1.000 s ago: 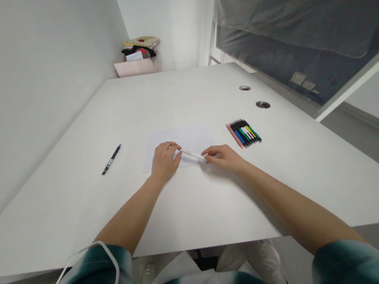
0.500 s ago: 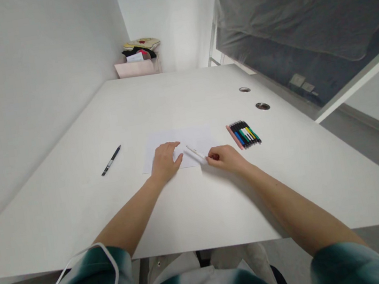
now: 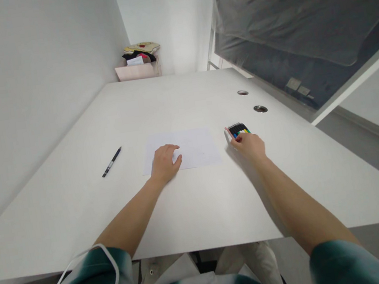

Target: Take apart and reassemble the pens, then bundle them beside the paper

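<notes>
On a white sheet of paper (image 3: 197,145) rests my left hand (image 3: 164,162), its thumb and fingers apart with nothing between them. My right hand (image 3: 251,146) is at the row of pens to the right of the sheet, fingers pinched around a slim white pen (image 3: 227,135). That pen lies alongside the pink pen at the row's left end; whether it touches the table I cannot tell. The row of pens (image 3: 239,128) shows black ends and coloured parts, and my right hand covers its near part.
A black pen (image 3: 111,161) lies alone on the white table (image 3: 169,102), left of the paper. Two round metal-rimmed holes (image 3: 260,109) are set near the right edge. Beyond the far edge stands a pale pink box (image 3: 136,71) with cloth items. A wall borders the left side.
My right hand has carried the white pen from over the paper to the right, beside the row of pens. The left hand stays on the sheet.
</notes>
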A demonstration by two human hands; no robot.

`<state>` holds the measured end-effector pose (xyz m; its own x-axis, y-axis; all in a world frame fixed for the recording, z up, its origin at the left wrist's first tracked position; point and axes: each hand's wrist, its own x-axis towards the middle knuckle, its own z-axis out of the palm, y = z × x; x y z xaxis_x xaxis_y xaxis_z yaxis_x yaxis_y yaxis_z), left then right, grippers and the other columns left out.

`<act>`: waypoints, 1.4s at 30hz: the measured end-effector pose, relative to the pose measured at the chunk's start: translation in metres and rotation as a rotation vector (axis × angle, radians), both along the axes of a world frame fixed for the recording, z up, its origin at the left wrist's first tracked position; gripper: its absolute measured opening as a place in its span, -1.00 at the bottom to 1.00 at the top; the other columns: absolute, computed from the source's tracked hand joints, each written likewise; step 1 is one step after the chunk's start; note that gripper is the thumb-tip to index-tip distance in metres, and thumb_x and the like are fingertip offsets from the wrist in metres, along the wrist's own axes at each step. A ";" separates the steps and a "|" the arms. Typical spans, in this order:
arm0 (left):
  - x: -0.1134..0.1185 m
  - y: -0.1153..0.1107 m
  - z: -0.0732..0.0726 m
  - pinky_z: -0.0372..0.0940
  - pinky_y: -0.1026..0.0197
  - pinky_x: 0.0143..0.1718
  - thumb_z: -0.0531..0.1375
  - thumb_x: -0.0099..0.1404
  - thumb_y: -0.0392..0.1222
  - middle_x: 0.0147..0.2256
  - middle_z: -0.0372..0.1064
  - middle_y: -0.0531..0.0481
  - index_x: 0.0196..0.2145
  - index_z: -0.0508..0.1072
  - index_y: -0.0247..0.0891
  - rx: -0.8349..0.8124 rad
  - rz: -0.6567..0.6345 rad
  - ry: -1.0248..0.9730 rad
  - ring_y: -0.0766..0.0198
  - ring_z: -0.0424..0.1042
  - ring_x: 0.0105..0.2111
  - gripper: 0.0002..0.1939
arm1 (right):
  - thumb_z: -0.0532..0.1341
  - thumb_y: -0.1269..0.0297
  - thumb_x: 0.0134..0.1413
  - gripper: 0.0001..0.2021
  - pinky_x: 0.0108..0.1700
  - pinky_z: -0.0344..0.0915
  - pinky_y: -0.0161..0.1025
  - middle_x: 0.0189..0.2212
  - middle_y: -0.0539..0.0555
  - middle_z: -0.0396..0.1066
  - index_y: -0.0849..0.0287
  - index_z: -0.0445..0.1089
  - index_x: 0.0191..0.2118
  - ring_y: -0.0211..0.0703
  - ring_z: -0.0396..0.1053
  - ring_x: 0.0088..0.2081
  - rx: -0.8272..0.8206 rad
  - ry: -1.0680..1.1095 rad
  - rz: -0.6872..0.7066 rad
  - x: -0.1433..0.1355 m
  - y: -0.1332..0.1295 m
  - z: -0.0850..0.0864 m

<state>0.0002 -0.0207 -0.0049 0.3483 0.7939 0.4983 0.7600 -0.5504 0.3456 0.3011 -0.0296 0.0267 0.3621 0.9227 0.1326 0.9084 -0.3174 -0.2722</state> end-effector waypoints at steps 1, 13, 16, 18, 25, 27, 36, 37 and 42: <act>0.000 0.000 0.000 0.20 -0.03 0.05 0.14 0.27 -0.18 -0.10 0.44 -0.12 -0.08 0.41 -0.21 0.000 -0.001 0.002 0.06 0.37 -0.04 -0.74 | 0.13 0.13 0.08 -0.72 -0.33 0.21 -0.20 -0.32 0.22 0.54 0.14 0.54 -0.33 0.01 0.45 -0.27 -0.003 0.000 0.000 -0.001 0.001 -0.001; 0.000 -0.001 0.002 0.21 -0.02 0.03 0.13 0.28 -0.17 -0.13 0.43 -0.11 -0.16 0.44 -0.21 -0.014 -0.006 0.005 0.08 0.37 -0.07 -0.80 | 0.14 0.10 0.07 -0.71 -0.32 0.24 -0.17 -0.32 0.24 0.53 0.14 0.55 -0.31 0.05 0.46 -0.26 -0.016 -0.014 -0.060 0.001 0.004 -0.005; 0.000 -0.001 0.003 0.21 -0.02 0.03 0.12 0.28 -0.18 -0.13 0.43 -0.11 -0.17 0.45 -0.21 -0.020 -0.009 0.006 0.08 0.37 -0.07 -0.81 | 0.15 0.11 0.05 -0.72 -0.32 0.24 -0.18 -0.32 0.23 0.53 0.13 0.55 -0.31 0.04 0.46 -0.26 -0.026 0.003 -0.074 0.003 0.004 -0.004; 0.000 -0.001 0.002 0.21 -0.03 0.03 0.12 0.28 -0.18 -0.14 0.44 -0.11 -0.18 0.45 -0.20 -0.020 -0.013 0.006 0.08 0.37 -0.08 -0.81 | 0.15 0.12 0.04 -0.73 -0.32 0.23 -0.17 -0.32 0.23 0.52 0.12 0.54 -0.31 0.05 0.45 -0.26 -0.040 0.011 -0.080 0.004 0.005 -0.004; 0.000 0.000 0.001 0.22 -0.02 0.02 0.12 0.28 -0.18 -0.16 0.44 -0.10 -0.20 0.46 -0.21 -0.011 -0.017 0.003 0.09 0.38 -0.10 -0.82 | 0.15 0.12 0.04 -0.73 -0.32 0.22 -0.17 -0.30 0.23 0.51 0.13 0.53 -0.30 0.06 0.44 -0.25 -0.057 0.024 -0.085 0.005 0.004 -0.003; 0.000 0.000 0.001 0.21 -0.02 0.02 0.12 0.28 -0.17 -0.16 0.44 -0.11 -0.20 0.46 -0.22 -0.008 -0.019 0.004 0.08 0.38 -0.10 -0.82 | 0.14 0.11 0.04 -0.73 -0.32 0.22 -0.16 -0.30 0.23 0.51 0.13 0.53 -0.30 0.06 0.44 -0.24 -0.055 0.026 -0.079 0.005 0.003 -0.002; 0.000 -0.001 0.002 0.20 -0.02 0.03 0.12 0.28 -0.17 -0.14 0.43 -0.11 -0.19 0.46 -0.22 -0.032 -0.010 0.001 0.08 0.37 -0.08 -0.82 | 0.15 0.12 0.04 -0.74 -0.28 0.24 -0.16 -0.29 0.22 0.51 0.13 0.51 -0.29 0.04 0.43 -0.24 -0.041 0.062 -0.101 0.006 0.002 -0.002; 0.000 -0.001 0.002 0.20 -0.01 0.04 0.12 0.28 -0.17 -0.14 0.43 -0.11 -0.19 0.46 -0.22 -0.036 -0.008 0.004 0.08 0.37 -0.08 -0.82 | 0.15 0.12 0.04 -0.74 -0.27 0.24 -0.16 -0.29 0.22 0.51 0.13 0.51 -0.29 0.04 0.43 -0.24 -0.036 0.066 -0.101 0.006 0.002 -0.003; 0.000 0.000 0.001 0.18 0.01 0.05 0.12 0.28 -0.17 -0.13 0.43 -0.11 -0.18 0.46 -0.23 -0.046 -0.001 0.014 0.09 0.36 -0.07 -0.81 | 0.15 0.15 0.03 -0.76 -0.28 0.25 -0.16 -0.29 0.20 0.51 0.11 0.51 -0.29 0.04 0.43 -0.24 -0.031 0.078 -0.102 0.009 0.003 -0.005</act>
